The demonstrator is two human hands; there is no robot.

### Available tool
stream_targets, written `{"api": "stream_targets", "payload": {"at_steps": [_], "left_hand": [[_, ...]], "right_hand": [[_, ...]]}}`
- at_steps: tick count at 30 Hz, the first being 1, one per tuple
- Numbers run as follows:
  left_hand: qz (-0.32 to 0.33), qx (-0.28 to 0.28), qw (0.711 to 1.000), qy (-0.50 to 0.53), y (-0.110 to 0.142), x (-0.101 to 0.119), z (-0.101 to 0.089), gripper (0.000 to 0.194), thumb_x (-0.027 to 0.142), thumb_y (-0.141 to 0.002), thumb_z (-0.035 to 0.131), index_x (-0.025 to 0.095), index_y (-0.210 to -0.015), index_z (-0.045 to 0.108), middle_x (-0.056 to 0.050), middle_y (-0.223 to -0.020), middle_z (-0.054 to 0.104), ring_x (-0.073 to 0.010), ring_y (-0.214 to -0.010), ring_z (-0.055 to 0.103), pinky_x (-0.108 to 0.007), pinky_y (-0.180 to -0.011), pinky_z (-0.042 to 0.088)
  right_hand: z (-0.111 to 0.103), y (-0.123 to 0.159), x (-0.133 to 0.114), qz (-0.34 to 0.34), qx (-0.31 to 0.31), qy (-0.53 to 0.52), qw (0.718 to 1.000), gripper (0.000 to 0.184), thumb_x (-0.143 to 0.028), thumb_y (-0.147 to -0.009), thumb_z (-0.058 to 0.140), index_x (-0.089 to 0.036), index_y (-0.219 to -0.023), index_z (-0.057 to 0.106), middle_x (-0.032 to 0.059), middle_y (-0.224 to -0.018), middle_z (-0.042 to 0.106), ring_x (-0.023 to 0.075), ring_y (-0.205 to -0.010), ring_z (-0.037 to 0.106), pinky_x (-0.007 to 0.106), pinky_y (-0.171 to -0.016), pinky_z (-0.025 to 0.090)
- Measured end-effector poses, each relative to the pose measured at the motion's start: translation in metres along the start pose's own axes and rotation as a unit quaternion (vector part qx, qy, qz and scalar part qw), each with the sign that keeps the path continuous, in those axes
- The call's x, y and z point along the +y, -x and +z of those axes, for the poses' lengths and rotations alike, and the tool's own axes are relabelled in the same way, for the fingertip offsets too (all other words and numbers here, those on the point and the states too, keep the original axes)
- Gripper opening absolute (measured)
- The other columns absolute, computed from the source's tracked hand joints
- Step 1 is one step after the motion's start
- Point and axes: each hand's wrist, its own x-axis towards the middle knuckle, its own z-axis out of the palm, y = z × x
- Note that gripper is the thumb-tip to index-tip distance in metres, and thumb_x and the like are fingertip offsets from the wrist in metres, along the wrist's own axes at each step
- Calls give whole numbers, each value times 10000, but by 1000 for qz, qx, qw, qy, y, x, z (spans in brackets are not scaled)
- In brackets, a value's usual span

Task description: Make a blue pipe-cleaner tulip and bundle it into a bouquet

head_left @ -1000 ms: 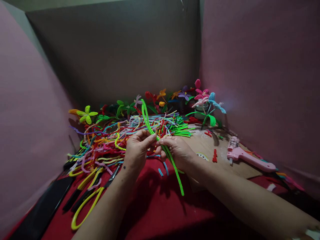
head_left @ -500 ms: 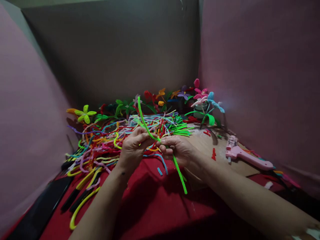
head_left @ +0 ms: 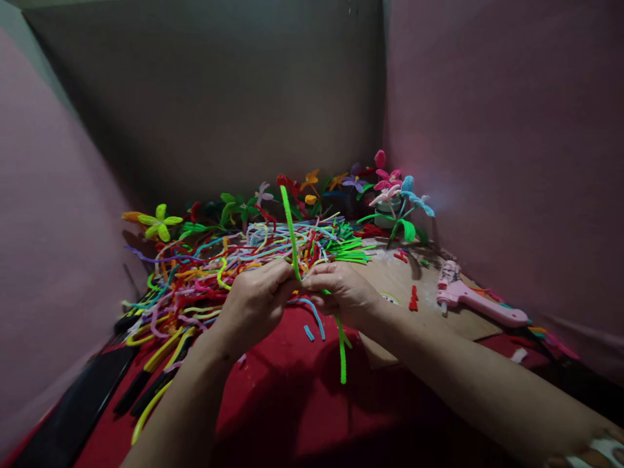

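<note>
Bright green pipe cleaners (head_left: 289,224) are pinched between my two hands, over the front of the red cloth. My left hand (head_left: 260,292) is closed on them, and one green length rises almost upright from its fingertips. My right hand (head_left: 344,292) grips them just beside it, the fingertips of both hands nearly touching. Below the right hand, green ends hang down, one long and one short branching off. The part where the green lengths meet is hidden by my fingers. Behind the hands lies a heap of loose coloured pipe cleaners (head_left: 199,286).
A pink glue gun (head_left: 480,304) rests on a cardboard sheet (head_left: 439,325) at right. Finished pipe cleaner flowers (head_left: 160,223) line the back wall. Yellow-handled pliers (head_left: 158,354) and a black flat object (head_left: 80,406) lie at left. Small blue cut pieces (head_left: 309,333) are on the red cloth (head_left: 273,390).
The upper green length has swung from a leftward slant to nearly upright. The lower end now hangs straighter down. My left hand has turned, its back more towards me.
</note>
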Motion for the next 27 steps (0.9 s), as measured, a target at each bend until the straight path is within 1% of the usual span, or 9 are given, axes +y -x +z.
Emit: {"api": "stream_targets", "payload": {"at_steps": [3, 6, 8, 10, 12, 17, 20, 22, 27], "left_hand": [[-155, -46, 978, 130, -8, 8, -8, 197, 240, -682, 592, 167, -508, 535, 33, -474, 422, -78, -436, 355, -208, -423, 270], [-316, -108, 883, 330, -14, 6, -13, 200, 239, -606, 646, 159, -468, 526, 36, -417, 385, -56, -364, 283, -209, -366, 191], [-366, -118, 824, 415, -15, 3, -15, 176, 205, -574, 662, 155, -465, 533, 28, -401, 399, -53, -338, 284, -209, -351, 183], [-375, -103, 808, 443, -14, 2, -16, 151, 185, -564, 671, 153, -477, 551, 20, -400, 425, -58, -329, 310, -208, -345, 202], [-371, -84, 817, 433, -11, 4, -19, 149, 204, -575, 682, 153, -494, 568, 16, -402, 445, -65, -331, 337, -209, -344, 220], [-342, -75, 859, 373, 2, 19, -31, 170, 302, -657, 667, 148, -597, 627, 40, -397, 402, -45, -326, 291, -189, -333, 182], [-259, 35, 916, 305, 11, 26, -35, 141, 277, -663, 676, 180, -766, 671, 4, -567, 547, -75, -436, 433, -185, -386, 300], [-174, 89, 952, 234, 15, 28, -36, 164, 254, -662, 678, 206, -819, 687, -33, -759, 616, -129, -631, 544, -215, -533, 420], [-13, 76, 994, 82, 15, 28, -38, 85, 230, -705, 632, 238, -739, 710, -42, -827, 613, -153, -788, 563, -237, -710, 441]], "right_hand": [[7, 9, 0, -168, 68, 219, 959, 188, -192, -713, 498, -168, -534, 444, -42, -467, 390, 65, -442, 330, 219, -452, 241], [12, 18, 2, -326, 117, 442, 827, 177, -169, -766, 452, -169, -592, 485, -7, -543, 446, 94, -520, 376, 252, -537, 273], [15, 22, 4, -371, 121, 520, 760, 167, -171, -789, 434, -166, -642, 514, 17, -575, 483, 111, -543, 399, 269, -563, 276], [16, 23, 5, -381, 117, 537, 744, 181, -175, -812, 422, -162, -669, 532, 32, -592, 508, 119, -554, 422, 273, -572, 284], [17, 23, 4, -370, 115, 504, 771, 197, -178, -831, 416, -156, -690, 551, 35, -604, 525, 115, -556, 443, 263, -573, 302], [18, 23, -4, -284, 90, 303, 905, 194, -259, -827, 480, -154, -702, 583, -6, -565, 516, 87, -523, 442, 230, -540, 338], [18, 24, -8, -210, 37, 149, 966, 201, -295, -790, 530, -152, -655, 570, -30, -518, 493, 65, -474, 419, 209, -484, 323], [18, 24, -9, -166, 8, 70, 984, 194, -303, -756, 569, -149, -638, 565, -40, -490, 490, 51, -436, 404, 197, -448, 295], [19, 23, -9, -123, -56, -18, 991, 154, -269, -719, 604, -141, -636, 579, -59, -429, 468, 30, -368, 331, 187, -393, 208]]}}
